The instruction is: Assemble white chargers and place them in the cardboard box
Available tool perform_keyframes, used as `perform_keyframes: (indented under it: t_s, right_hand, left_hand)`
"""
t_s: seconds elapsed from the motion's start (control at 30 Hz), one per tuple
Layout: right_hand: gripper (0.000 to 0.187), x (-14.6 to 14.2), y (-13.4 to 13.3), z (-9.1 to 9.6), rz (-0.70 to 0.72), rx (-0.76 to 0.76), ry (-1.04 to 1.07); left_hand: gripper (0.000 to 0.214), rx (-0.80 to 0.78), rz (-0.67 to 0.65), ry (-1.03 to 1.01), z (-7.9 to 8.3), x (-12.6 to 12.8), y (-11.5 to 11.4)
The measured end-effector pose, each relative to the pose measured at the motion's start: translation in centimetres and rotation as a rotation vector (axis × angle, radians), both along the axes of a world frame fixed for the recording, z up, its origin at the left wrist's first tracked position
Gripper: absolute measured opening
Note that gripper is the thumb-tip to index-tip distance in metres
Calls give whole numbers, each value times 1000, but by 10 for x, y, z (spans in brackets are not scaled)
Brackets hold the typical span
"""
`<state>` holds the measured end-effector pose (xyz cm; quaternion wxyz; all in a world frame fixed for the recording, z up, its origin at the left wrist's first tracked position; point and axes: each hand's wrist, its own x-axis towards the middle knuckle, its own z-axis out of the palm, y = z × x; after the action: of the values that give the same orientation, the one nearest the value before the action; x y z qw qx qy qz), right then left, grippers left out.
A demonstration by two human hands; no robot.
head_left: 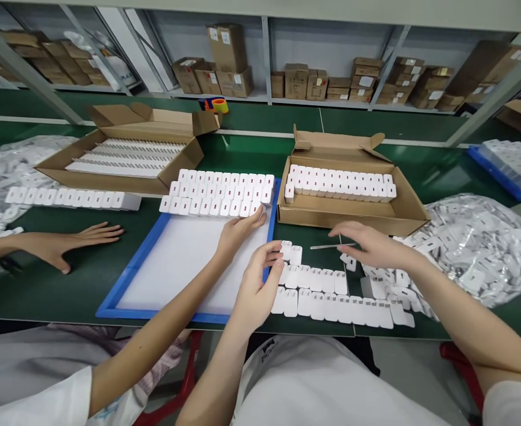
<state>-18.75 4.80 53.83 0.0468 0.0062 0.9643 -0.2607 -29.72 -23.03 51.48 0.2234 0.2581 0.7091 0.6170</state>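
My left hand is at the right edge of the blue-framed white tray, its fingers curled onto a white plug adapter at the top of two rows of adapters lying on the green table. My right hand hovers palm down with fingers spread over loose adapters, holding nothing. A thin metal strip lies just left of it. A co-worker's hand touches the adapter rows at the tray's far end.
The co-worker's other hand lies flat on the table at left. An open carton with a row of adapters stands behind my right hand, another carton at back left. Plastic bags of adapters lie at right. Shelves of boxes stand behind.
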Motion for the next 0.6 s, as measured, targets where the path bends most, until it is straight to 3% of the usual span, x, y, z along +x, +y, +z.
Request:
perform_keyframes:
  t_s: [0.17, 0.4, 0.6]
  right_hand:
    - [40, 17, 3, -24, 37, -1, -133]
    - [44, -1, 11, -42, 18, 82, -206]
    - [40, -13, 25, -60, -53, 168, -239]
  left_hand:
    - [29, -66, 5, 47, 3, 1, 1]
    - [25, -152, -22, 90, 7, 5, -9]
    - [27, -127, -9, 65, 3, 6, -15]
